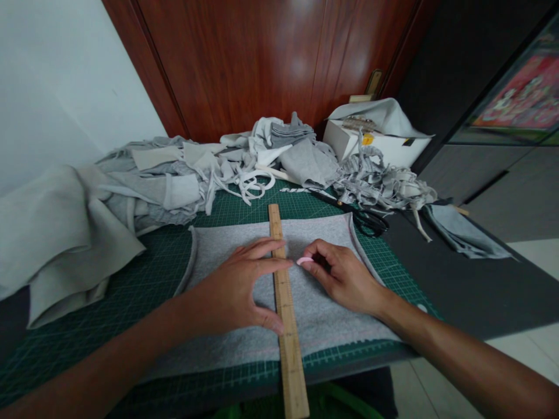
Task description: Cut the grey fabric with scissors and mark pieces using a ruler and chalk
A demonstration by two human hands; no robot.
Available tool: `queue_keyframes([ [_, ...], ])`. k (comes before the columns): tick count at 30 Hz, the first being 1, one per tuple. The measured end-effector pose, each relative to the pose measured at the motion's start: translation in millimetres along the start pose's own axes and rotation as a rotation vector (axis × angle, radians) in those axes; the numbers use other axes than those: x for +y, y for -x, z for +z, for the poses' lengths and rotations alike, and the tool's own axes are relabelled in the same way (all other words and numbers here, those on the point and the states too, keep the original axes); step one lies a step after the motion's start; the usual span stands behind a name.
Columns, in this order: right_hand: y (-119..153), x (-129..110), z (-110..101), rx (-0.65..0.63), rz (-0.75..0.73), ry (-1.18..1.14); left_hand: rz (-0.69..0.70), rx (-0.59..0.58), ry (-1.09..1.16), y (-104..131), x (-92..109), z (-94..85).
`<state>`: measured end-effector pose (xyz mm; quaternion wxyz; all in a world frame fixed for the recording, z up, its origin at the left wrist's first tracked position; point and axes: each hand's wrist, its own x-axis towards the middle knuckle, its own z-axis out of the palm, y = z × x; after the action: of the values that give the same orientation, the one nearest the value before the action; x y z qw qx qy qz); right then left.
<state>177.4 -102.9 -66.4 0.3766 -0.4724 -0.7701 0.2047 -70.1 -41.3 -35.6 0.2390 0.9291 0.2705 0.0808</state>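
Observation:
A piece of grey fabric lies flat on the green cutting mat. Across its middle, running from the far edge past the near edge, is a wooden ruler. My left hand is spread, its fingertips and thumb resting on the ruler. Just right of the ruler, my right hand pinches a small pink piece of chalk between thumb and index finger, over the fabric.
Black scissors lie beyond the fabric's far right corner. Grey fabric scraps are heaped at the back and left. Shredded strips sit before a white box. A wooden door stands behind.

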Motion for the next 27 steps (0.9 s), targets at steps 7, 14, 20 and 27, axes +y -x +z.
queue_keyframes([
  [7, 0.5, -0.5, -0.8, -0.003, 0.004, 0.008, -0.016, 0.005, -0.001, 1.2, -0.2, 0.8],
  [14, -1.0, -2.5, -2.2, -0.011, 0.013, 0.01, -0.034, 0.017, 0.03, 2.7, -1.2, 0.6],
  [20, -0.7, -0.8, -1.4, -0.014, 0.007, 0.0, -0.033, -0.008, 0.004, 3.5, 0.3, -0.2],
  [27, -0.8, -0.5, -0.3, -0.01, 0.003, -0.003, -0.025, -0.011, 0.0, 1.7, 2.3, -0.9],
])
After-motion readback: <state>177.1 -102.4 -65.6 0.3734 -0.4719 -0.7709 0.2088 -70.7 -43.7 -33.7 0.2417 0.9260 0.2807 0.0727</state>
